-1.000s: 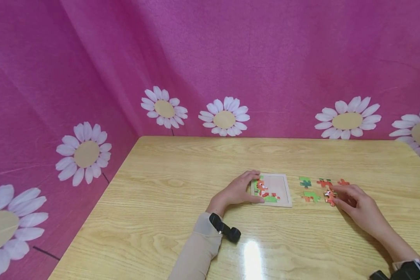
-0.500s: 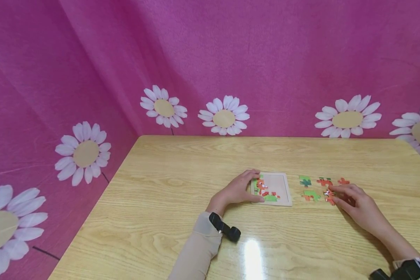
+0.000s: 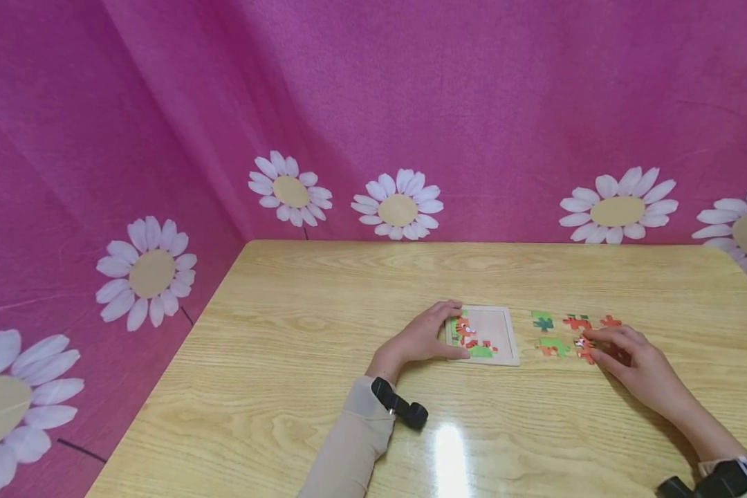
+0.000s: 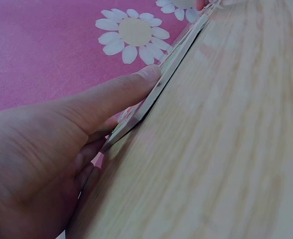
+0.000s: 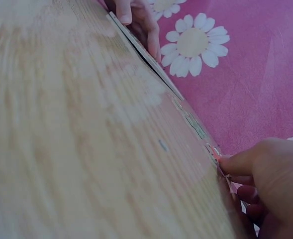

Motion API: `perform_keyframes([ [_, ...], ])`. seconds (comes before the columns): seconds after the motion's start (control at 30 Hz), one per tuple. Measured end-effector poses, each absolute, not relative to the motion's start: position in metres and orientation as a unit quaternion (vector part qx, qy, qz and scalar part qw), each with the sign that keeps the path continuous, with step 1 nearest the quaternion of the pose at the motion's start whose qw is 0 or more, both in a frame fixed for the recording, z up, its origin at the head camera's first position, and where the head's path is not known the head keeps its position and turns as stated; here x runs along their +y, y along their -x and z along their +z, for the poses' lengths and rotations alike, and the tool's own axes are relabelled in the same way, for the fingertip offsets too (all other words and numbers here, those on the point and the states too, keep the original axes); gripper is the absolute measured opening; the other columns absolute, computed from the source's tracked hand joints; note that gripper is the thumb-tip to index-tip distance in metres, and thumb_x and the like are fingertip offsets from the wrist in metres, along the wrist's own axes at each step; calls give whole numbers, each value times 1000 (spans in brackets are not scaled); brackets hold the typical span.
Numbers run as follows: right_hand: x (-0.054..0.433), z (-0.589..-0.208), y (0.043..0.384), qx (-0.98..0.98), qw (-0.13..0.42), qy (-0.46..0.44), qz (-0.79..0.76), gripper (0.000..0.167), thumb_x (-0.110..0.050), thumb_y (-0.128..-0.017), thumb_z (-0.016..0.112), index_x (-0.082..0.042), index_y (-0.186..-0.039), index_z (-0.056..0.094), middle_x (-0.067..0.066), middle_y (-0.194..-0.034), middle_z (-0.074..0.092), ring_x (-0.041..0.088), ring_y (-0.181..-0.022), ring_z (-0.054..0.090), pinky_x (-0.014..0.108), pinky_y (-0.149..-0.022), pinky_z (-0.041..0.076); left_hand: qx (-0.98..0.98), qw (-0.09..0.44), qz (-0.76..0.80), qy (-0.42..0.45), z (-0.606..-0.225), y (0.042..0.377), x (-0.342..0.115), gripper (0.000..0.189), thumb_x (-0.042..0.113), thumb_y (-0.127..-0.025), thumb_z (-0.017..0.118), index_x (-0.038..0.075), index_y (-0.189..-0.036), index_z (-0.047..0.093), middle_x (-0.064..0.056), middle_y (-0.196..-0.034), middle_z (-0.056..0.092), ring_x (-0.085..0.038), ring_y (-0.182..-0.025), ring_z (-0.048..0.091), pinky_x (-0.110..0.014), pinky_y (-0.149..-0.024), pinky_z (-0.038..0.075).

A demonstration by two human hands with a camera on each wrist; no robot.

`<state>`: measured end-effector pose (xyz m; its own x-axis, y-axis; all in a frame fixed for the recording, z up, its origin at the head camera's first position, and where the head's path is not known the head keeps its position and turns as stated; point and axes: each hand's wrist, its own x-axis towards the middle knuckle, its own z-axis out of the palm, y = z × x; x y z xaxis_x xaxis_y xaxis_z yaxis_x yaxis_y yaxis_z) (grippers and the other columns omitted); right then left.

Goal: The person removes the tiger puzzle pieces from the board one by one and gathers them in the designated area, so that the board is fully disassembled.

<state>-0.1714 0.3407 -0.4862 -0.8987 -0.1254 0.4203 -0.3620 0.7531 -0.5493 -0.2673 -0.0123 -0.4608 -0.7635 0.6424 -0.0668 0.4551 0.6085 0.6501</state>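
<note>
Pink cloth (image 3: 211,90) printed with white flowers borders the left and far sides of your wooden table (image 3: 274,360). Your left hand (image 3: 418,339) is clamped on the left end of the tray (image 3: 496,330), thumb at the near edge, fingers at the far one. Inside, inset pieces (image 3: 482,351) line the left and near sides. To the tray's right, apart from it, lie a green piece (image 3: 542,322), a green-and-orange piece (image 3: 554,348) nearer you, and a red piece (image 3: 575,323). Your right hand (image 3: 640,368) pinches the white-and-orange piece (image 3: 583,348) between thumb and forefinger.
</note>
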Motion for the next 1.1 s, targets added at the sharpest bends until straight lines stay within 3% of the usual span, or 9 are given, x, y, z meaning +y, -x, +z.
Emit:
perform_keyframes([
  [0.17, 340, -484, 170, -919, 175, -121, 332, 24, -8, -90, 68, -2, -114, 68, -28, -103, 50, -14, -83, 42, 5, -64, 35, 886, 149, 310, -310, -461, 268, -12, 79, 40, -83, 77, 14, -148, 40, 4, -160, 31, -15, -149, 28, -32, -124, 27],
  [0.37, 338, -483, 169, -911, 199, -106, 346, 24, -9, -89, 70, -1, -112, 69, -32, -97, 48, -9, -73, 40, 13, -57, 34, 885, 150, 305, -317, -460, 268, -13, 78, 40, -83, 77, 13, -147, 42, 4, -160, 32, -15, -149, 27, -30, -124, 25],
  [0.6, 325, -480, 169, -906, 203, -99, 358, 22, -9, -89, 71, -3, -110, 69, -25, -97, 51, -8, -72, 43, 11, -56, 37, 885, 149, 297, -327, -460, 269, -15, 79, 41, -83, 76, 13, -148, 41, 6, -160, 30, -14, -150, 26, -29, -124, 25],
  [0.8, 306, -479, 173, -897, 208, -128, 369, 22, -3, -88, 70, -5, -109, 70, -12, -92, 54, -3, -69, 39, 18, -54, 33, 880, 159, 299, -333, -459, 270, -17, 79, 38, -85, 75, 14, -150, 38, 5, -162, 27, -14, -151, 24, -29, -125, 23],
  [1.1, 277, -479, 183, -892, 189, -165, 377, 25, -1, -84, 73, -6, -109, 70, 3, -101, 59, 1, -73, 40, 18, -54, 33, 876, 164, 299, -342, -459, 272, -18, 79, 37, -85, 74, 13, -151, 36, 4, -162, 26, -14, -151, 23, -28, -125, 21],
])
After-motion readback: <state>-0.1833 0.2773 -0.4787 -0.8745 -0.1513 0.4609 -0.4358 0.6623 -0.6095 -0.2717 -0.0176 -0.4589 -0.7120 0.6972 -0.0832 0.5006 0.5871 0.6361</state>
